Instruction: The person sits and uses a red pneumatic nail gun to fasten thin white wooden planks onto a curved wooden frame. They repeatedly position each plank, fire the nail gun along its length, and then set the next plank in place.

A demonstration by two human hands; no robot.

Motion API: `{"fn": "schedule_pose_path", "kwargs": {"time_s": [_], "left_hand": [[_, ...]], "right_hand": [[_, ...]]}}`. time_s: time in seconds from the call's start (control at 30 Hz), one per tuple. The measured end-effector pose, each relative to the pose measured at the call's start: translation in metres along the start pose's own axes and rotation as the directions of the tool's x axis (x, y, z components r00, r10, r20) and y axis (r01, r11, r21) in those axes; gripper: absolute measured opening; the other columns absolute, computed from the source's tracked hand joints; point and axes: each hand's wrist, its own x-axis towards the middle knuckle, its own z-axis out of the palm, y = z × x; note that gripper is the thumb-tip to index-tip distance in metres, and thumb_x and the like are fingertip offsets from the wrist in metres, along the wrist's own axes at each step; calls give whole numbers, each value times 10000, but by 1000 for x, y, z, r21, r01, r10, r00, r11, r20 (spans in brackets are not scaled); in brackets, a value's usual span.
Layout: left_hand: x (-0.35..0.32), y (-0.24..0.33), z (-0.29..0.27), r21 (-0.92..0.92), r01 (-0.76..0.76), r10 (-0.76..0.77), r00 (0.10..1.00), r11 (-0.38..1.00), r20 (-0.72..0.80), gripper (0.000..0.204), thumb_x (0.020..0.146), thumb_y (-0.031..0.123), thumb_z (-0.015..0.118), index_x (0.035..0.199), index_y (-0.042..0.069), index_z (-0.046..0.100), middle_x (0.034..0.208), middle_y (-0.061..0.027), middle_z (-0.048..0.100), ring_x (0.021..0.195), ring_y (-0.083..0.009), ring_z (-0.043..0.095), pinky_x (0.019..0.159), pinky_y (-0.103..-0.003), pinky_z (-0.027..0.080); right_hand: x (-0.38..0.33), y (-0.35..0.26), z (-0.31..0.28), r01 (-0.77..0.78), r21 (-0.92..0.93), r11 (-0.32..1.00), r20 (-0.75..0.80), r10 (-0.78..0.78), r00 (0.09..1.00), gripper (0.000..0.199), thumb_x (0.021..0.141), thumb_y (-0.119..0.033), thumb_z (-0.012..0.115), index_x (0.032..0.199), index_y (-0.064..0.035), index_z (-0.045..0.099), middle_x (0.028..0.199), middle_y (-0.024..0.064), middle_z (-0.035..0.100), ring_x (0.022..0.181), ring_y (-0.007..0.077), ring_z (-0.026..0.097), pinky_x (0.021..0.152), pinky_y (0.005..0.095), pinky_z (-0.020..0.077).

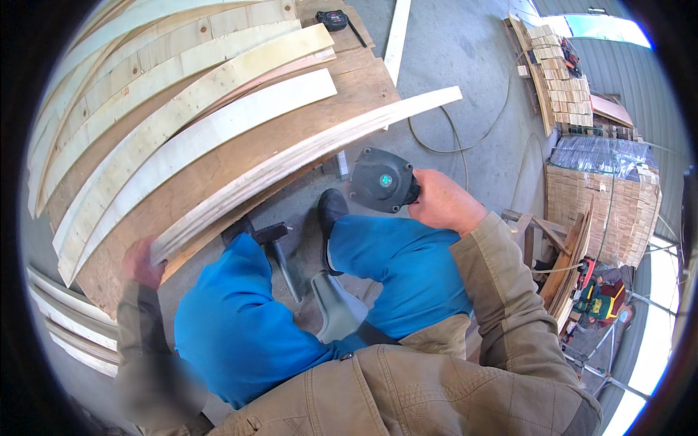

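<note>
- The long curved wooden strips (218, 131) are pale cream with tan grain.
- The flat plywood counter (349, 80) is reddish brown.
- The round-headed power tool (382, 180) is dark grey with a small green mark.
- The trousers (392, 269) are bright blue; the jacket (436, 385) is khaki.

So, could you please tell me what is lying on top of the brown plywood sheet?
Several pale wooden strips lie side by side across the plywood sheet, with a black tape measure beyond its far end. Whatever lies beneath the strips is covered.
</note>
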Motion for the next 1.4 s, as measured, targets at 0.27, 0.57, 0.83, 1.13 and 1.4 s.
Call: {"fn": "schedule_pose_path", "kwargs": {"time_s": [0.27, 0.57, 0.83, 1.13, 1.4], "left_hand": [[52, 1, -50, -93, 137, -120, 979, 986, 164, 771, 654, 214, 919, 1379, 96, 682, 1301, -177, 712, 1215, -365, 679, 1070, -459, 541], [19, 30, -53, 155, 13, -8, 999, 988, -31, 930, 718, 310, 969, 1529, 133, 549, 1532, -137, 564, 1460, -383, 492, 1236, -503, 403], [20, 23, -28, 154, 11, 7, 994, 988, -113, 816, 715, 150, 904, 1462, 120, 577, 1384, -158, 653, 1290, -383, 625, 1124, -504, 483], [-8, 38, -9, 268, 73, -42, 992, 961, -120, 1008, 739, 210, 932, 1615, 166, 435, 1519, -145, 585, 1431, -342, 541, 1255, -502, 371], [-44, 8, -10, 251, 106, -56, 978, 962, -199, 859, 809, 167, 837, 1591, 157, 483, 1596, -132, 528, 1457, -336, 517, 1237, -472, 405]], "right_hand": [[-7, -15, 3, -70, 82, 994, -117, 80, 990, 401, 784, -12, 688, 1182, 44, 696, 1000, 257, 754, 975, 378, 739, 908, 443, 561], [1, -15, 9, -90, 5, 996, -142, 89, 986, 315, 813, -20, 695, 1120, 53, 697, 983, 296, 741, 998, 429, 745, 874, 451, 565], [1, 5, 17, -32, -58, 998, -180, 21, 983, 293, 820, -22, 697, 1102, 57, 689, 967, 297, 734, 985, 452, 739, 869, 449, 565], [-7, -2, 17, -44, -106, 993, -175, 25, 984, 263, 816, -35, 700, 1050, 85, 685, 950, 304, 732, 967, 445, 743, 864, 450, 558], [-19, -7, 19, 4, -94, 996, -219, -25, 975, 222, 818, -38, 693, 1004, 83, 695, 909, 320, 717, 948, 474, 734, 845, 463, 559]]}}
